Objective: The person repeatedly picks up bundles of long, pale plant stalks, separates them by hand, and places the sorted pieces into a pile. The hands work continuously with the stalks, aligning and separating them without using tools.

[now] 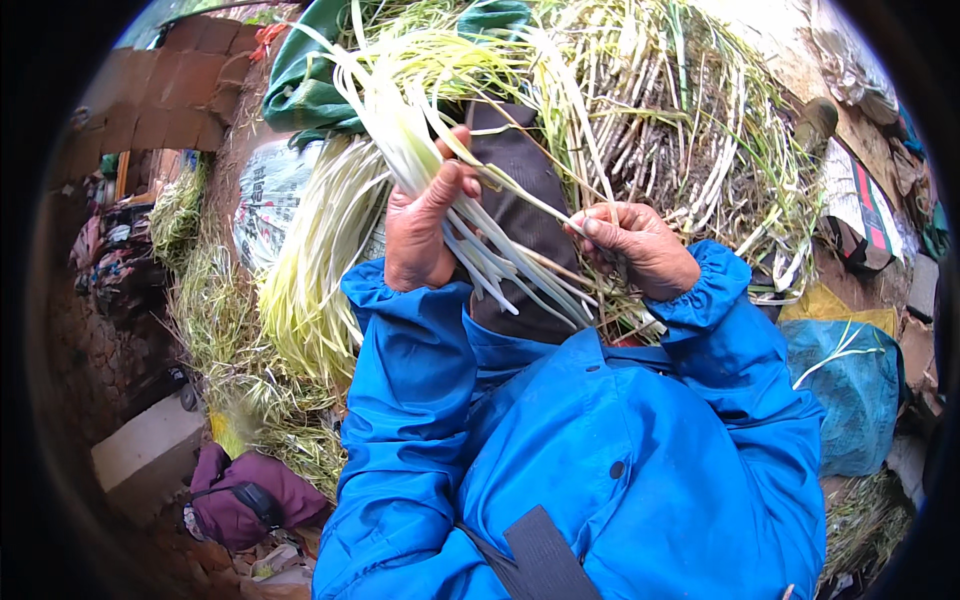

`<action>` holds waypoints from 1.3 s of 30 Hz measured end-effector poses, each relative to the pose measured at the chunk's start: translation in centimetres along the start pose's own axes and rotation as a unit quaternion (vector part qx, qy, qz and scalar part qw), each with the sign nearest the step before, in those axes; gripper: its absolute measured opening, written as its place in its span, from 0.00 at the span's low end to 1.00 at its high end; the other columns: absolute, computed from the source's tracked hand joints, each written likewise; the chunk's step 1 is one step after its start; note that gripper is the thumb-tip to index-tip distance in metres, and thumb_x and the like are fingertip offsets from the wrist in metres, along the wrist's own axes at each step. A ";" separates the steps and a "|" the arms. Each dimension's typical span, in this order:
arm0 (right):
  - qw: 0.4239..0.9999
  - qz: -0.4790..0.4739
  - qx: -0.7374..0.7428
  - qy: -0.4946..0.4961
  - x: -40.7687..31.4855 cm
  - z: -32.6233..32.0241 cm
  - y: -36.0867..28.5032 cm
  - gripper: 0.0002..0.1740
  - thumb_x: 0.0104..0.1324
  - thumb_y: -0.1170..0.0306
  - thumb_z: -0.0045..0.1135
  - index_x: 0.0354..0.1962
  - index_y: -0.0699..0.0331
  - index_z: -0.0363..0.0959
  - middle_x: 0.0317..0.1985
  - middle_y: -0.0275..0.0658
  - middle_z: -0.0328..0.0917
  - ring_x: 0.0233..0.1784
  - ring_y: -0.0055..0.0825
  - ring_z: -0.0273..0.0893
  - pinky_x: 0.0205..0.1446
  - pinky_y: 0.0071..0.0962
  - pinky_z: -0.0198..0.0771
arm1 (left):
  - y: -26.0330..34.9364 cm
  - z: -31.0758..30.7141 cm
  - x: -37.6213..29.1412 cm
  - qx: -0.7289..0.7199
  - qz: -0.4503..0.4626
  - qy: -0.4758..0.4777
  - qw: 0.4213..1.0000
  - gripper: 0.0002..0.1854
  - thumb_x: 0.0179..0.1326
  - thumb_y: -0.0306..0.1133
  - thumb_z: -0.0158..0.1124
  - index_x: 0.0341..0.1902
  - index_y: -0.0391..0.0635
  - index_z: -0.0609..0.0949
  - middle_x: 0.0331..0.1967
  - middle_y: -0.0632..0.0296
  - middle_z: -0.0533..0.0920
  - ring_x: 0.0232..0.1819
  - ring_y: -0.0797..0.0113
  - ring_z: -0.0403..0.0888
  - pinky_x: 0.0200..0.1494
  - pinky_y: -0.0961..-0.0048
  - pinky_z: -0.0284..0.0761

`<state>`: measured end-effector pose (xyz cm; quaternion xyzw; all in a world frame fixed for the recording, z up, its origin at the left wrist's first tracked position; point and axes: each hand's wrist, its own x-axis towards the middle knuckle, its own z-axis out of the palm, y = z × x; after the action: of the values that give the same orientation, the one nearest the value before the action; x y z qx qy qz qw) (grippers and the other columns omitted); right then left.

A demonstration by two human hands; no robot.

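Note:
My left hand (420,232) grips a bunch of blanched allium shoots (409,142), pale yellow leaves pointing up and white stems hanging below the fist. Pinched between the thumb and fingers of my right hand (637,244) is the lower end of a single shoot (536,199), which runs back toward the bunch. Beyond my right hand lies a large heap of uncleaned shoots (637,127) with brownish, soil-marked stems. Left of my left hand, a pile of clean white and yellow shoots (330,247) droops over a printed white sack (274,195).
A green woven sack (311,82) lies at the upper left. Straw-like trimmings (225,300) cover the ground on the left. A person in a purple top (255,495) is bent over near a pale block (146,450). At right sits a blue-green woven bag (847,405).

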<state>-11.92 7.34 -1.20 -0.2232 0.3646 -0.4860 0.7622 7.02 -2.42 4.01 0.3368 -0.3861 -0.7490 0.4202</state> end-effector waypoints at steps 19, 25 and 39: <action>0.961 -0.166 0.188 -0.115 -2.1 -0.3 1.4 0.10 0.62 0.63 0.42 0.30 0.62 0.61 0.22 0.34 0.65 0.30 0.28 0.68 0.34 0.27 0.68 | -3.6 3.5 -3.3 0.054 -0.095 0.083 0.991 0.10 0.53 0.36 0.58 0.32 0.43 0.74 0.22 0.64 0.73 0.23 0.76 0.69 0.24 0.81 0.66; 0.971 -0.118 0.172 -0.118 -4.9 -1.8 0.1 0.07 0.62 0.67 0.42 0.32 0.62 0.58 0.21 0.34 0.62 0.29 0.25 0.67 0.30 0.22 0.68 | -4.7 4.0 -3.3 0.089 -0.079 0.125 0.985 0.08 0.52 0.35 0.58 0.31 0.44 0.74 0.20 0.65 0.73 0.19 0.75 0.69 0.20 0.81 0.65; 0.963 -0.156 0.082 0.205 -15.3 -11.3 -2.9 0.10 0.63 0.63 0.41 0.32 0.61 0.59 0.16 0.26 0.56 0.15 0.09 0.54 0.14 0.08 0.54 | -1.7 -3.3 -1.0 -0.089 -0.025 0.246 0.965 0.07 0.54 0.36 0.57 0.30 0.47 0.74 0.24 0.68 0.75 0.24 0.77 0.71 0.25 0.80 0.68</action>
<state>-26.30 20.12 -1.16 -0.1094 0.4327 -0.6629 0.6011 9.56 -1.94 1.12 0.4813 -0.1941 -0.6849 0.5114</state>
